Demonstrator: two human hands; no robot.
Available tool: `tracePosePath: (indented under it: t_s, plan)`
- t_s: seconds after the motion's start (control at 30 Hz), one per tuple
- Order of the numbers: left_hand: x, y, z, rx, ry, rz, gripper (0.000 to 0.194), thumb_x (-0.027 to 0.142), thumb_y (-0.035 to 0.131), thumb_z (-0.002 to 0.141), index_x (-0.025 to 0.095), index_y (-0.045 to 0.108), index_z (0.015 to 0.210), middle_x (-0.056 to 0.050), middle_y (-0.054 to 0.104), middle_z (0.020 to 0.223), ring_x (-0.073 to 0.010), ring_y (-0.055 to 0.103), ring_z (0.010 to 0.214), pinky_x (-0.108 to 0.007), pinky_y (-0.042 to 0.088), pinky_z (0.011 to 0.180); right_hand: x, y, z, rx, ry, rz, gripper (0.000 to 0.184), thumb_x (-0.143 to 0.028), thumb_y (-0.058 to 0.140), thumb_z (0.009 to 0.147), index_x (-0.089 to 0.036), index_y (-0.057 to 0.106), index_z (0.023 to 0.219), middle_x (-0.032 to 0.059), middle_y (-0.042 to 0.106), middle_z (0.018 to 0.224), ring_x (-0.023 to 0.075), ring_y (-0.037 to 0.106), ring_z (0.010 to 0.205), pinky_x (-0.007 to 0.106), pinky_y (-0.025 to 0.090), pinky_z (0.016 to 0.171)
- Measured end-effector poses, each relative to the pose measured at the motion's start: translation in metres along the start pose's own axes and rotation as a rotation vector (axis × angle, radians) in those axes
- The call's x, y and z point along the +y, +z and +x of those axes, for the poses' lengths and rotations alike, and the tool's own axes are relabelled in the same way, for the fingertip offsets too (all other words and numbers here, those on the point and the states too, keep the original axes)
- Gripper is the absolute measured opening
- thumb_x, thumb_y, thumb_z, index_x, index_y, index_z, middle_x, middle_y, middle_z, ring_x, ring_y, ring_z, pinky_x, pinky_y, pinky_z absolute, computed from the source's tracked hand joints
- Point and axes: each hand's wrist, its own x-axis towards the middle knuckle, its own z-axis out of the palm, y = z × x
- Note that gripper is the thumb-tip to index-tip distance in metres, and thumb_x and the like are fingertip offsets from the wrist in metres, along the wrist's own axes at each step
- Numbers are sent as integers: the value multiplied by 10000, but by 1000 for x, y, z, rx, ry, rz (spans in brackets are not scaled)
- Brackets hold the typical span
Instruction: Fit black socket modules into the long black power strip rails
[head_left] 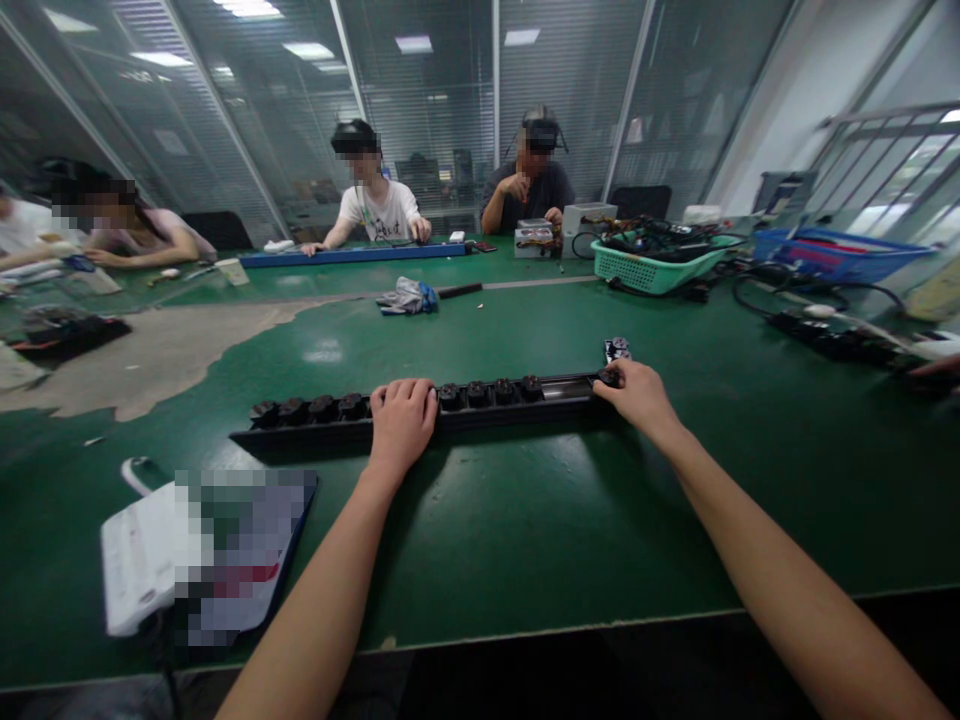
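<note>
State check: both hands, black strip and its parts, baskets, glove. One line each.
Black strip: flat on green tabletop, open-topped, gap near right end.
Round black parts: in a row inside the strip.
Left hand: resting over the strip, grip unclear.
Right hand: pinching a small black part at the right end.
Green basket: heaped with cables.
Blue basket: upright, open-topped.
Glove: crumpled, unworn.

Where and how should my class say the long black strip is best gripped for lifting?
Probably grip the long black strip by its two long sides, near each end, coming down from above: it lies flat on the green table, long and narrow, with round black pieces standing along its top.
</note>
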Motion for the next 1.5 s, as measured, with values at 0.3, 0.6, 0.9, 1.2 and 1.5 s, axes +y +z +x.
tracePosePath:
  t_s: [0.3, 0.6, 0.9, 1.2, 1.5]
  plan:
    - [0, -1, 0, -1, 1, -8, 312, 330, 326, 1000, 244, 615, 1083, -93, 671, 1107, -259, 536, 1094, -441, 299, 985, 4, -3, 2, -8, 42, -3, 333, -374, 614, 766, -157, 691, 1006, 103, 688, 912, 230, 603, 809, 335, 440, 745]
    - [-1, 1, 0, 8, 7, -6, 311, 333, 322, 1004, 247, 611, 1081, -87, 672, 1111, -257, 537, 1095, -440, 296, 982, 9, -5, 2, -20, 77, 6, 353, -384, 620, 757, -155, 691, 1017, 104, 686, 910, 232, 610, 820, 336, 449, 753]
    - [-1, 1, 0, 5, 2, -19, 313, 329, 324, 999, 248, 616, 1080, -90, 673, 1113, -263, 536, 1102, -448, 292, 987, 14, -4, 4, 2, 96, -60, 354, -400, 624, 756, -166, 688, 1013, 106, 695, 923, 233, 626, 827, 346, 461, 757]
    - [-1, 1, 0, 6, 7, -9, 314, 330, 323, 1001, 245, 614, 1085, -90, 671, 1110, -259, 535, 1097, -446, 296, 987, 18, -8, 6, -29, 96, -110, 368, -388, 624, 775, -145, 678, 1047, 126, 702, 950, 252, 628, 844, 355, 456, 755]
    - [-2, 2, -1, 13, 15, 2, 310, 329, 318, 1007, 241, 606, 1083, -83, 670, 1104, -255, 538, 1096, -443, 295, 988, 24, -9, 7, -19, 105, -135, 372, -409, 613, 776, -145, 673, 1031, 136, 701, 984, 263, 626, 889, 362, 456, 782]
